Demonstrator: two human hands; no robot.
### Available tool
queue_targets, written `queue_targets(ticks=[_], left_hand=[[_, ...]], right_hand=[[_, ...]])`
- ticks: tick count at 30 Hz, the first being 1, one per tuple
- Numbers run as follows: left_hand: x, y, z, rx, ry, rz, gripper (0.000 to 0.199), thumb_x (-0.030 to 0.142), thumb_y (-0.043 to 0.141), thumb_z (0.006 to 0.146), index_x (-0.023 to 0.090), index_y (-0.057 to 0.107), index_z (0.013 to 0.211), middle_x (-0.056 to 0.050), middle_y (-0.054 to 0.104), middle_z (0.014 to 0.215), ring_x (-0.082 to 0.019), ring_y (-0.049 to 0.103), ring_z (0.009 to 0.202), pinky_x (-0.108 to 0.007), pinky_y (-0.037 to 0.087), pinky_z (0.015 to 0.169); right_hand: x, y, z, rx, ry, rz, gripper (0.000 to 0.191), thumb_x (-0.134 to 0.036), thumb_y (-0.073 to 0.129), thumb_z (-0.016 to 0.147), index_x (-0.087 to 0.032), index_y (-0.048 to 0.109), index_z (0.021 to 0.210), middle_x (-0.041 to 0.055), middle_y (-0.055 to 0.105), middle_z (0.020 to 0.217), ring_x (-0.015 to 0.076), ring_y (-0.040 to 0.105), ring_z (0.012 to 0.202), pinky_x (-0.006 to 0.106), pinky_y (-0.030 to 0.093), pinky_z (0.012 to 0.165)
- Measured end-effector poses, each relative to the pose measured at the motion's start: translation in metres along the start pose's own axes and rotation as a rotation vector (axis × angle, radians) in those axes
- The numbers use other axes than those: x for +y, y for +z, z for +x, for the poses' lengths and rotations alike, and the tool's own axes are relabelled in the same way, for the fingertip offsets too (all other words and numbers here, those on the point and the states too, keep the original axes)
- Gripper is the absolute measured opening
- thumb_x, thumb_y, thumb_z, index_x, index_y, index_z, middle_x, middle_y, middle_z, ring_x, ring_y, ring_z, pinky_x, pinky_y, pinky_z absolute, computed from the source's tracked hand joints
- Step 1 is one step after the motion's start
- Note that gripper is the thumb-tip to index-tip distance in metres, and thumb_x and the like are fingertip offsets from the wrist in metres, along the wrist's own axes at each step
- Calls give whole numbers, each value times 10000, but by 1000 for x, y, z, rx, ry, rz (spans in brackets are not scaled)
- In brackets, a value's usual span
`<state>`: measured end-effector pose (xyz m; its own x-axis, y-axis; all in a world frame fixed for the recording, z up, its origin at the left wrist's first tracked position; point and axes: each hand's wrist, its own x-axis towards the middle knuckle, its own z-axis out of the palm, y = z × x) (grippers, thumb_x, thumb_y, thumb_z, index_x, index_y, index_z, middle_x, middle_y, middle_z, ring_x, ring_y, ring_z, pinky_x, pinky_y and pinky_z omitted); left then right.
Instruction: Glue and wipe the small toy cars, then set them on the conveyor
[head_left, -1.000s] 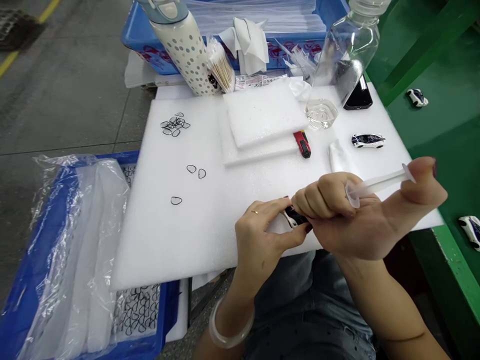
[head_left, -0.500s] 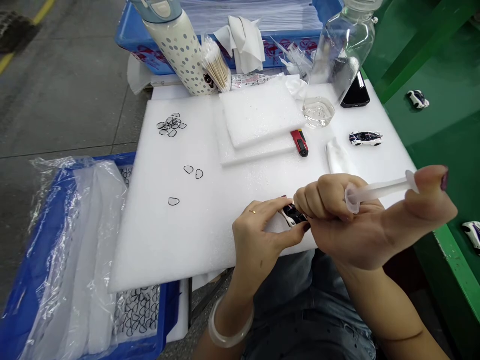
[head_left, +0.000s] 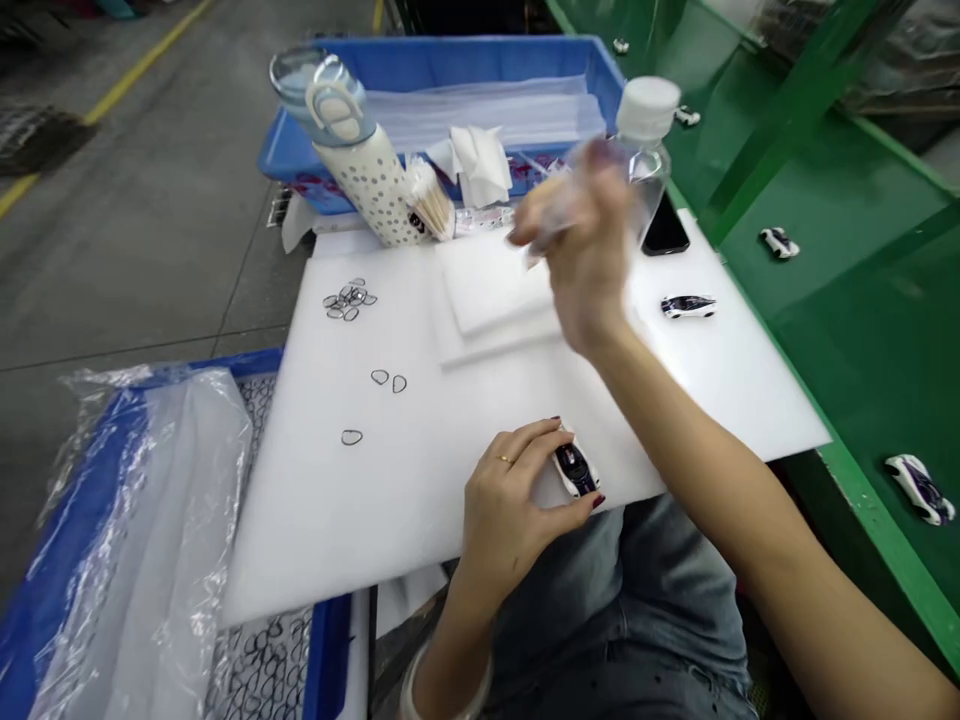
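Head view: a toy car [head_left: 576,468] lies on the white counter [head_left: 420,500], close to its near edge, just to the right of the palm of the left hand [head_left: 504,505]. Its long axis runs slantwise, the far end leaning left and the near end leaning right. The left hand's grip is closed on it lengthwise, fingertips at the far end, thumb at the near end, so the body sits between them with its dark roof uncovered. This hand is plainly the nearer one.

The right hand [head_left: 589,265] is raised well beyond the car, over the foam slabs [head_left: 487,285] and beside the capped bottle [head_left: 649,110]. Motion blurs it, but its fingers seem curled around a translucent tool [head_left: 556,212], too smeared to identify surely. From there the car lies back toward the person. The right forearm [head_left: 697,430] slants over the counter, passing between the held car and a second car [head_left: 688,306].

Left of the held car, three loose black rings [head_left: 352,437] lie apart from a small ring pile [head_left: 350,299]. Along the far side stand the dotted flask [head_left: 371,185] and cotton swabs [head_left: 431,200], before the blue bin [head_left: 465,60]; a phone [head_left: 666,228] lies close to the bottle.
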<state>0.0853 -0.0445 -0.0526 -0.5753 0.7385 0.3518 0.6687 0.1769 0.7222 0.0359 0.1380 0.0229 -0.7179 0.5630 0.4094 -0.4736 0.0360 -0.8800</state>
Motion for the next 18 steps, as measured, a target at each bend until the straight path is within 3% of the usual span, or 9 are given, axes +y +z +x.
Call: queue_targets(ticks=[2, 5, 7, 9, 12, 14, 16, 18], left_hand=[[-1, -1, -1, -23, 28, 36, 599, 153, 909, 615, 237, 621, 1134, -42, 646, 1204, -277, 611, 1059, -428, 541, 891], [-2, 2, -2, -24, 58, 81, 594, 116, 865, 655, 237, 590, 1167, -52, 624, 1231, -279, 599, 1081, -429, 546, 899], [-1, 6, -2, -14, 68, 107, 562, 93, 816, 703, 232, 573, 1191, -61, 603, 1266, -276, 583, 1119, -432, 540, 930], [2, 10, -2, -7, 61, 126, 558, 81, 776, 738, 225, 553, 1229, -76, 578, 1306, -282, 558, 1165, -448, 528, 960], [6, 9, -2, -3, 34, 123, 583, 120, 784, 740, 224, 546, 1262, -104, 546, 1345, -310, 514, 1223, -490, 506, 991], [2, -2, -1, -5, 16, 90, 542, 176, 807, 740, 232, 584, 1231, -103, 553, 1338, -310, 516, 1224, -486, 503, 996], [-11, -24, 0, 15, -13, 117, 376, 243, 762, 808, 240, 640, 1164, -86, 617, 1257, -283, 573, 1153, -457, 520, 964], [-30, -55, 0, 73, -68, 265, 187, 283, 612, 921, 243, 690, 1086, -65, 697, 1095, -262, 641, 1018, -442, 541, 893]], right_hand=[[20, -5, 12, -87, 182, -162, 603, -814, 436, 783, -226, 542, 709, 26, 621, 799, 180, 571, 831, 347, 463, 844], [18, -36, 2, 2, 70, -368, 428, -639, 477, 852, -226, 587, 861, 28, 657, 935, 180, 598, 919, 346, 457, 868], [2, -66, -13, 165, 8, -570, 328, -540, 488, 859, -223, 568, 837, 17, 639, 829, 167, 592, 803, 329, 454, 782], [-9, -95, -26, 284, 102, -930, 283, -464, 500, 855, -217, 530, 720, 1, 575, 663, 157, 533, 660, 320, 413, 689], [-11, -121, -38, 184, 317, -1371, 267, -420, 575, 803, -205, 558, 645, 19, 566, 603, 163, 474, 601, 326, 338, 631], [-8, -126, -41, 125, 298, -1360, 228, -399, 594, 782, -202, 621, 670, 38, 603, 635, 176, 491, 616, 328, 327, 621], [-6, -128, -43, 153, 238, -1112, 210, -401, 605, 777, -207, 644, 707, 36, 605, 659, 172, 497, 623, 320, 331, 602], [-7, -132, -47, 191, 286, -773, 259, -464, 622, 782, -217, 603, 705, 4, 524, 612, 144, 440, 562, 301, 311, 538]])
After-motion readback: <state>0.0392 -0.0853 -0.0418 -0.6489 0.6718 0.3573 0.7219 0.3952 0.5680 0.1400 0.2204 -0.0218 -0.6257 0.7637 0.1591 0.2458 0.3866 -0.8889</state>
